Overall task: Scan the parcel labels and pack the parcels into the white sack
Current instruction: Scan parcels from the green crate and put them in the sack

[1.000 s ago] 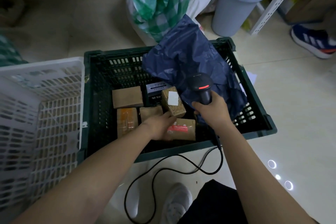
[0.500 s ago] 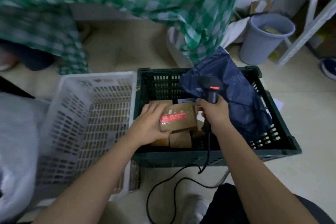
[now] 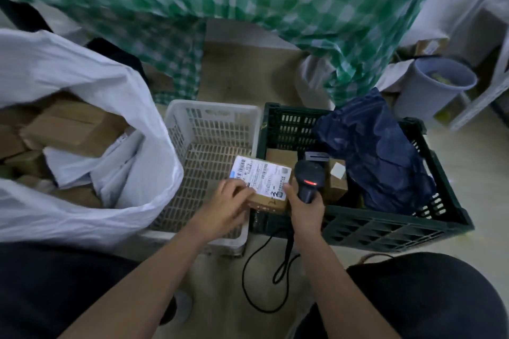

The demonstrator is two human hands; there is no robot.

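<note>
My left hand [image 3: 225, 206] holds a small brown parcel [image 3: 265, 187] with its white shipping label turned up, over the gap between the white basket and the green crate. My right hand [image 3: 305, 208] grips a black barcode scanner [image 3: 309, 180] whose red light glows, its head right beside the label; the thumb touches the parcel's edge. The white sack [image 3: 132, 162] gapes open at the left with several brown parcels and white mailers inside. More small brown parcels [image 3: 337, 179] lie in the dark green crate [image 3: 385, 231].
A white slotted basket [image 3: 209, 129] stands between sack and crate. A crumpled dark blue bag [image 3: 377, 151] fills the crate's right side. The scanner cable [image 3: 264, 278] loops on the floor. A grey bin [image 3: 435, 88] and green checked cloth [image 3: 248, 8] stand behind.
My left hand lifted the parcel out of the crate, turned its label side up and carried it left. The scanner came up beside it. My view swung left, bringing the sack in.
</note>
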